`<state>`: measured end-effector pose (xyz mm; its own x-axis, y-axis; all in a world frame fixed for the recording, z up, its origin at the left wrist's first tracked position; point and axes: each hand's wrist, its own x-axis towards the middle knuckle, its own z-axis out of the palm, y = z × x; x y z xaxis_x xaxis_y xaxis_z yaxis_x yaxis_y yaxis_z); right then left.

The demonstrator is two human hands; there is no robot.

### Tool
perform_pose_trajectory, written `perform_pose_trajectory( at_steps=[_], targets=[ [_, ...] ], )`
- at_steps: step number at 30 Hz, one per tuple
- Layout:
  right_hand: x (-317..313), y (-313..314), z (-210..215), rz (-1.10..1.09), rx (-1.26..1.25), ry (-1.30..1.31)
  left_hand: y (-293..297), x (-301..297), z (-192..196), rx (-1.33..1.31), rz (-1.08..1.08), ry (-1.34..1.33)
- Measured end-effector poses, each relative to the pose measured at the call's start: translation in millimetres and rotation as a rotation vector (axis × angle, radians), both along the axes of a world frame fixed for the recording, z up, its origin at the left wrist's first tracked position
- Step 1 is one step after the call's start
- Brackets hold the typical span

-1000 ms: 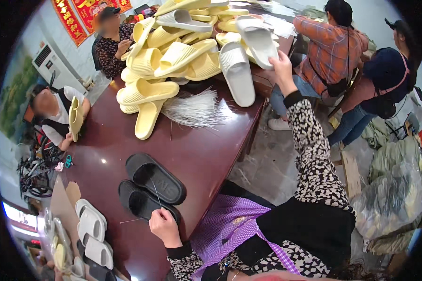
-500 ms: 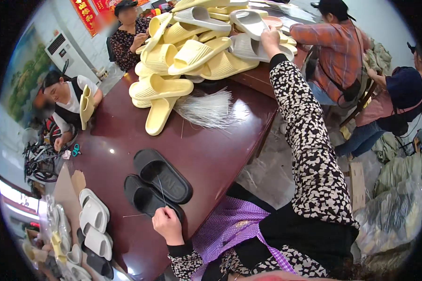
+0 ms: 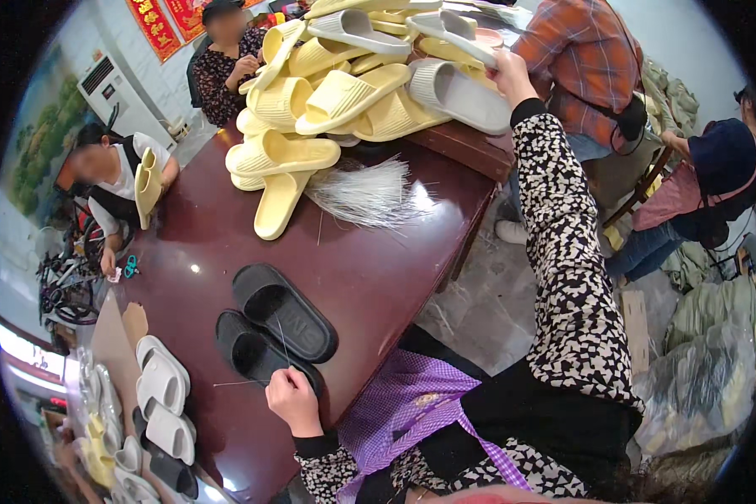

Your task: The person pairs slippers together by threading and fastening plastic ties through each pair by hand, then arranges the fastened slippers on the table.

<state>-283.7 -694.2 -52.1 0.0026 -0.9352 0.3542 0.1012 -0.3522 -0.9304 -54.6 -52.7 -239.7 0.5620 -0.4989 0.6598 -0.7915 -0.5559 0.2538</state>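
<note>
A pair of black slippers (image 3: 269, 326) is lying on the tabletop (image 3: 370, 277) just beyond the left hand (image 3: 293, 401), which is pinching thin pale strands (image 3: 284, 342). Well apart, the right hand (image 3: 512, 76) is gripping a grey slipper (image 3: 455, 35) beside yellow slippers (image 3: 344, 101), its arm stretching far forward.

Glossy table (image 3: 185, 223); matt black slippers (image 3: 304, 326); ribbed yellow slippers (image 3: 281, 101); cloth apron (image 3: 399, 407).

Red banners (image 3: 154, 29), white air conditioner (image 3: 119, 101)
</note>
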Motion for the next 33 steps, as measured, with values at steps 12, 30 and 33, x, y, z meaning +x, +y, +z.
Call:
perform_pose_trajectory(
  at_steps=[12,30,33],
  targets=[
    [-13.1,-16.1,-50.1,-0.334,-0.185,0.492,-5.6,7.6,8.2,-0.001,-0.009,0.009],
    [-22.2,19.0,-96.0,0.079,-0.202,0.035,-1.9,21.3,42.3,0.041,0.024,-0.002],
    [-21.6,33.3,-88.0,0.116,-0.008,0.046,-1.9,35.9,45.3,-0.009,-0.016,-0.009]
  ],
)
